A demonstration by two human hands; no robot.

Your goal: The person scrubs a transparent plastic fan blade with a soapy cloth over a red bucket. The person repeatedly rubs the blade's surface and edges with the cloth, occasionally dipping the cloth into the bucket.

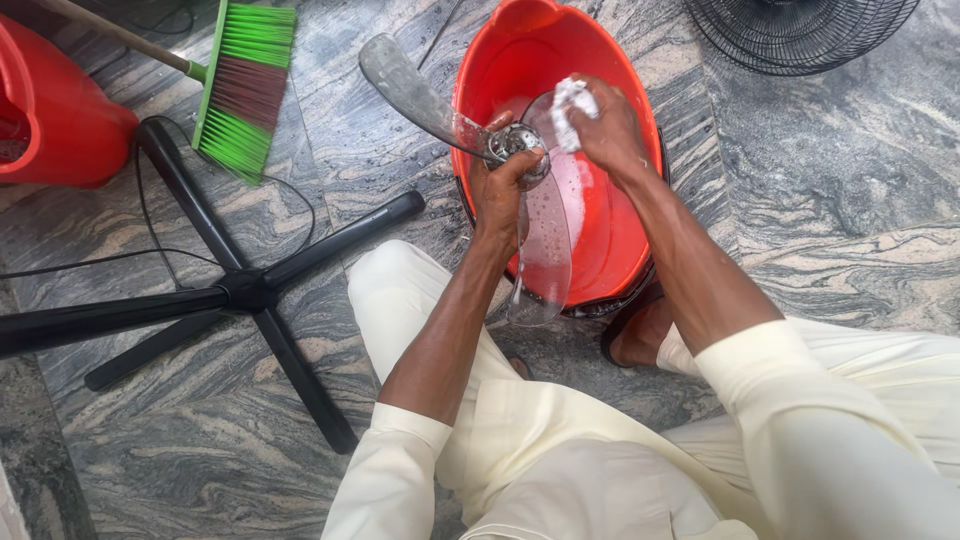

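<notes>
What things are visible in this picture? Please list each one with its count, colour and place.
fan blade: one, clear, over the basin
cloth: one, white, soapy, in the right hand
basin: one, red, centre floor
broom: one, green and maroon, top left
fan base: one, black, cross-shaped, left floor
fan grille: one, black, top right
bucket: one, red, far left
left hand: grips the blade hub
right hand: presses the cloth on the blade

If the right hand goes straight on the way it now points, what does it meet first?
Probably the clear plastic fan blade: the right hand already presses a white soapy cloth toward it. Beyond lies the red plastic basin; depth is unclear.
</notes>
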